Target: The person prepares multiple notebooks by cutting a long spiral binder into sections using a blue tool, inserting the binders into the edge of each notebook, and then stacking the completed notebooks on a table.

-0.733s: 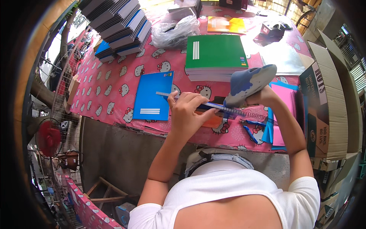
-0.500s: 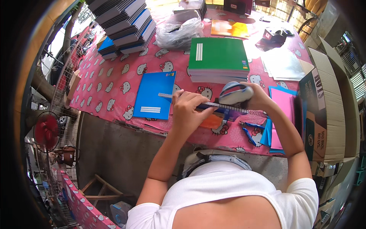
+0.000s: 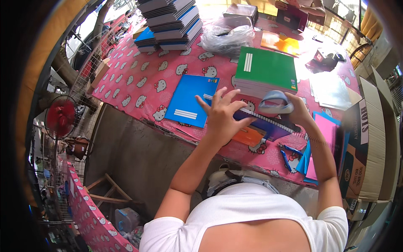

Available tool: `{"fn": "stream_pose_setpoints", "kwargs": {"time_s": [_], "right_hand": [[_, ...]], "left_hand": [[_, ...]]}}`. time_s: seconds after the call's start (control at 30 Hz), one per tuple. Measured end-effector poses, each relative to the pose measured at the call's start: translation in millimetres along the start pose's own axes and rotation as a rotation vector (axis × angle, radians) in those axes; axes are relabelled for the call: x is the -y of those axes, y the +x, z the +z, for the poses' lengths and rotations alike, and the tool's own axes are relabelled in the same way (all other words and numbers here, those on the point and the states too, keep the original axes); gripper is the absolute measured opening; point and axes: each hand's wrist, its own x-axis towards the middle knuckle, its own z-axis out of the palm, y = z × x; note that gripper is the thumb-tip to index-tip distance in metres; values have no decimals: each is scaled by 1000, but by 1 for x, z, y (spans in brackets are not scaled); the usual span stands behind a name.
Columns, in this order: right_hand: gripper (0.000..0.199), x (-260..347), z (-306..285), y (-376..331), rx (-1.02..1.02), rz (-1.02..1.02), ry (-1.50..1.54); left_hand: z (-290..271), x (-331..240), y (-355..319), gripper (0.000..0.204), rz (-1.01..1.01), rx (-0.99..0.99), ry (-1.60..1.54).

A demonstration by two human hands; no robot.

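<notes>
My left hand (image 3: pixel 225 114) has its outer fingers spread, with the thumb and forefinger on either side of the punched edge of a dark blue-purple notebook (image 3: pixel 273 128). My right hand (image 3: pixel 299 111) grips a grey-and-blue hand tool with a looped handle (image 3: pixel 276 103), blurred, just above that edge. A thin spiral coil (image 3: pixel 311 137) trails from the notebook's right end past my right forearm. A blue notebook (image 3: pixel 191 101) lies flat to the left, partly behind my left fingers. Below the held notebook are an orange sheet (image 3: pixel 247 136) and blue-handled cutters (image 3: pixel 289 156).
A stack of green notebooks (image 3: pixel 266 69) stands just beyond my hands. Tall notebook piles (image 3: pixel 176 25) and a clear plastic bag (image 3: pixel 228 40) stand farther back. Pink and blue covers (image 3: pixel 321 143) lie at right beside a cardboard box (image 3: pixel 371 143). Another person's hand (image 3: pixel 283 4) shows at the far edge.
The whole view has shifted, so the table appears farther right. My left fingers have spread from their closer grip on the notebook. The looped tool remains in my right hand.
</notes>
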Motion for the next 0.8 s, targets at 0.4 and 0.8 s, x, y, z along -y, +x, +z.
{"fn": "stream_pose_setpoints", "kwargs": {"time_s": [0.4, 0.8], "right_hand": [[47, 9, 24, 45, 61, -148, -33], [63, 3, 60, 91, 91, -298, -251]], "left_hand": [[-10, 38, 5, 38, -54, -77, -91], [-6, 71, -9, 57, -530, -79, -675]]}}
